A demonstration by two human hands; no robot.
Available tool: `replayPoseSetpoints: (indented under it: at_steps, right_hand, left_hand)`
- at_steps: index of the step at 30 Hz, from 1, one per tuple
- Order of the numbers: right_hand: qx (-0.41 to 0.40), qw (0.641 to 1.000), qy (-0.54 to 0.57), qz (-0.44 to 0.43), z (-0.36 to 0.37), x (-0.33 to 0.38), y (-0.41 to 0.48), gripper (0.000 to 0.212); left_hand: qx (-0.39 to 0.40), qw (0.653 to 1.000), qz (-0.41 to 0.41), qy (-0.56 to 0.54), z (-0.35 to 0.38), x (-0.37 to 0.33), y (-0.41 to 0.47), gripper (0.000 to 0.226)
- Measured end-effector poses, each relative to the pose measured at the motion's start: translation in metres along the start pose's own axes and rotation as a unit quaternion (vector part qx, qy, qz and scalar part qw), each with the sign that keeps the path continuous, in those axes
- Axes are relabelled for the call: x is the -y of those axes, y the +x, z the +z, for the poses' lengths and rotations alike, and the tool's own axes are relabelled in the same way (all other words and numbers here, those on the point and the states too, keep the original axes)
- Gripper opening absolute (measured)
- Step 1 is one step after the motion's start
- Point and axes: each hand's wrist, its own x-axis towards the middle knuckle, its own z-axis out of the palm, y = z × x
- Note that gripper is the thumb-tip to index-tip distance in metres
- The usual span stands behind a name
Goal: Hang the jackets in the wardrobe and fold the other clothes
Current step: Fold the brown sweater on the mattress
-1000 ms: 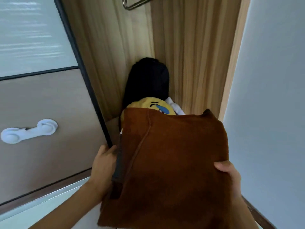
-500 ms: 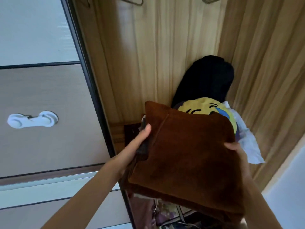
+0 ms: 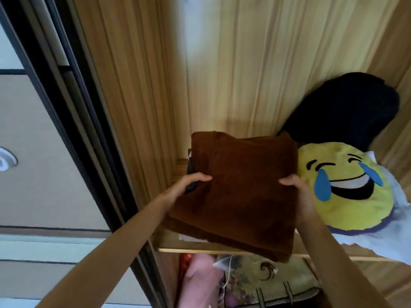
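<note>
Folded rust-brown plush garment (image 3: 240,192), a thick soft square, over the front left of the light wooden wardrobe shelf (image 3: 200,250), its near hem overhanging the shelf's front edge and its right side just beside the yellow laughing-face plush cushion (image 3: 347,187); whether it already rests there I cannot tell. My left grip (image 3: 189,185) is clamped on its left edge, my right grip (image 3: 300,192) on its right edge, thumbs on top. I judge it light, limp and unslippery, apt to unfold if lifted by one edge, so both side edges are best held together.
</note>
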Motion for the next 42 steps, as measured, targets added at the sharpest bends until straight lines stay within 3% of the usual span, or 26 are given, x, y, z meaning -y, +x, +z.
replayPoseSetpoints:
  at_steps: [3,7,9,12,17,19,21,22,24,26,28,32,38,42]
  right_hand:
    - [0.000,0.999,-0.007,0.048,-0.004,-0.011,0.039,0.041]
    - [-0.004,0.997,-0.030,0.076,-0.024,-0.005,0.087,0.063]
    - [-0.003,0.995,-0.036,0.090,-0.031,-0.002,0.108,0.060]
    - [0.011,0.993,-0.035,0.111,-0.035,-0.008,0.137,0.048]
    - [0.002,0.987,-0.061,0.148,-0.040,-0.033,0.195,0.057]
    - [-0.012,0.975,-0.138,0.173,-0.045,-0.049,0.216,0.055]
    - [-0.041,0.949,-0.270,0.158,-0.052,-0.073,0.231,0.048]
    - [-0.063,0.923,-0.358,0.127,-0.055,-0.086,0.237,0.051]
    - [-0.054,0.851,-0.521,0.027,-0.057,-0.110,0.243,0.055]
    - [-0.011,0.790,-0.610,-0.059,-0.054,-0.128,0.243,0.049]
    - [0.000,0.758,-0.647,-0.077,-0.052,-0.133,0.242,0.044]
    - [-0.012,0.761,-0.648,-0.028,-0.056,-0.133,0.235,0.048]
    - [-0.057,0.775,-0.628,0.035,-0.039,-0.153,0.215,0.076]
    - [-0.020,0.801,-0.596,0.055,-0.006,-0.173,0.207,0.085]
  left_hand:
    - [-0.022,0.999,0.006,-0.022,-0.015,0.009,0.034,0.050]
    - [-0.032,0.999,-0.014,-0.026,-0.001,0.018,0.055,0.022]
    - [-0.044,0.998,-0.008,-0.037,-0.003,0.017,0.071,0.013]
    - [-0.063,0.997,0.008,-0.037,-0.014,0.015,0.096,0.047]
    - [-0.122,0.986,0.086,-0.075,-0.042,0.026,0.137,0.066]
    - [-0.155,0.983,0.075,-0.057,-0.051,0.041,0.150,0.079]
    - [-0.217,0.974,0.038,0.053,-0.057,0.061,0.160,0.098]
    - [-0.251,0.955,0.008,0.160,-0.058,0.071,0.165,0.108]
    - [-0.331,0.865,-0.034,0.376,-0.057,0.083,0.172,0.103]
    - [-0.358,0.793,0.035,0.492,-0.042,0.080,0.173,0.080]
    - [-0.308,0.770,0.122,0.546,-0.017,0.071,0.171,0.064]
    - [-0.177,0.730,0.108,0.651,0.025,0.101,0.175,0.073]
    - [-0.199,0.674,0.092,0.705,0.002,0.114,0.176,0.078]
    - [-0.228,0.663,0.044,0.712,-0.031,0.110,0.160,0.095]
